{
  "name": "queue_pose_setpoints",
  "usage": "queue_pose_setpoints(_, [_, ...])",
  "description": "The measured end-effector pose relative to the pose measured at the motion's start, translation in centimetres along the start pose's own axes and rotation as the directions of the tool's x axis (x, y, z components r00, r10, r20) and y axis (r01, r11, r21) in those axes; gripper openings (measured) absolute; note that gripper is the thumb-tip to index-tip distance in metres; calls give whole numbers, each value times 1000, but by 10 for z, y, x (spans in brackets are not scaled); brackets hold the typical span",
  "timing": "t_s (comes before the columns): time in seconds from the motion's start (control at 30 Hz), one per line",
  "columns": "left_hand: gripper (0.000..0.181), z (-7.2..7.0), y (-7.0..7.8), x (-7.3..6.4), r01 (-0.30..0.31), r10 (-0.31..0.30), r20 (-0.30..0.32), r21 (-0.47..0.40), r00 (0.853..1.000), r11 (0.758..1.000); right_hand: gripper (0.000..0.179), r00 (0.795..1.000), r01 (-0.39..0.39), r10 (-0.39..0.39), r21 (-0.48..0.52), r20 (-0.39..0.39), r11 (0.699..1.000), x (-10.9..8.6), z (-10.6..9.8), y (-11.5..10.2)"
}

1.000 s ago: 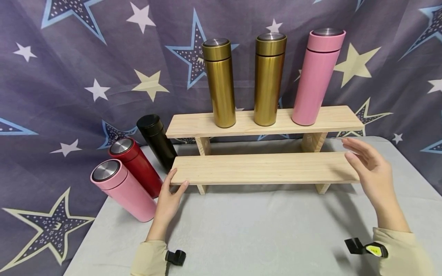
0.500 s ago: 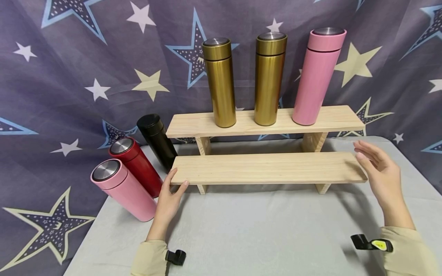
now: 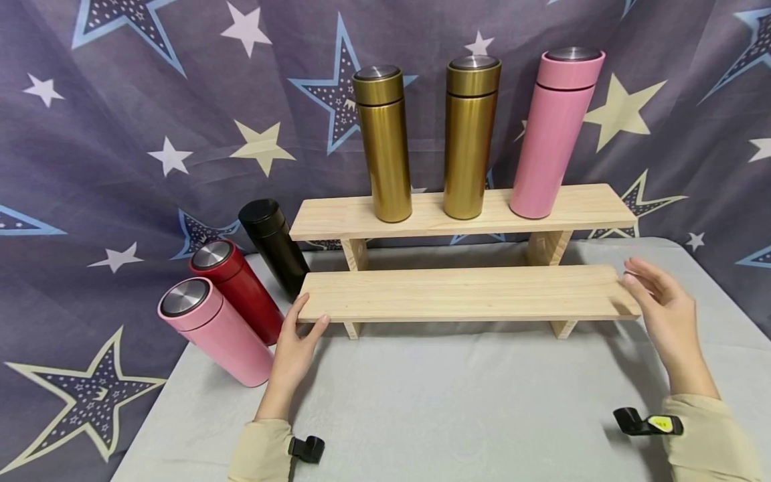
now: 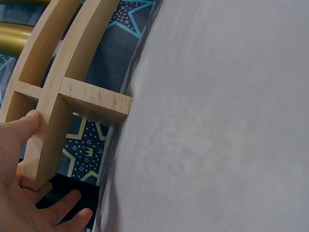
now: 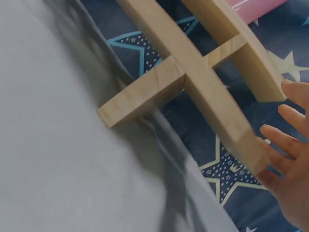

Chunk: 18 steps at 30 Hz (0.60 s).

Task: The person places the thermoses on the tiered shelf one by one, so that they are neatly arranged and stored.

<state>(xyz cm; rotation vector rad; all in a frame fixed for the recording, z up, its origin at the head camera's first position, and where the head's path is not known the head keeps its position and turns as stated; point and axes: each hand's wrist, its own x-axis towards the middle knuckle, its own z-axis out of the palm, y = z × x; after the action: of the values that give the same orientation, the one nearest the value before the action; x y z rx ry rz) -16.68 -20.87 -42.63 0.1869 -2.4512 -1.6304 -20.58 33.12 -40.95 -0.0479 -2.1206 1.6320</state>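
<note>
Two-tier pale wooden stand set on the grey-clothed worktop, toward its far edge. A person's hands at either end of the lower shelf. Left hand: clamped on that shelf's left end, thumb along the front edge, fingers round the end; left wrist view shows the other fingertips past the corner. Right hand: fingers loosely bent and a little apart, nothing gripped, right beside the shelf's right end; whether skin meets wood there, cannot tell. Upper shelf is higher and farther back, carrying three bottles in a row: left gold bottle, middle gold bottle, then upper pink bottle on the right, all with steel-topped lids. Three more stand on the worktop off the stand's left end: black bottle farthest back, its foot partly hidden by the shelf end; red bottle nearer; lower pink bottle nearest, close to the left hand. Beige sleeves on both arms, a black strap at each wrist. Behind everything, a dark purple-grey backdrop printed with stars.
</note>
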Motion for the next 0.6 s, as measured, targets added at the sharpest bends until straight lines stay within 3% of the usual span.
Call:
queue_pose_setpoints(0.17, [67,0,-1,0,2,-2,-3,2,1000,1000,37,999,-53,53,-9,11,999,-1,-3,10])
queue_pose_setpoints(0.47, [69,-1,-3,0,12,-12,2,-3,1000,1000,39,997,-53,54,-26,55,998,-3,-3,29])
queue_pose_setpoints(0.6, [67,-2,12,-4,18,-18,8,-19,1000,1000,39,996,-58,59,-3,63,998,-3,-3,34])
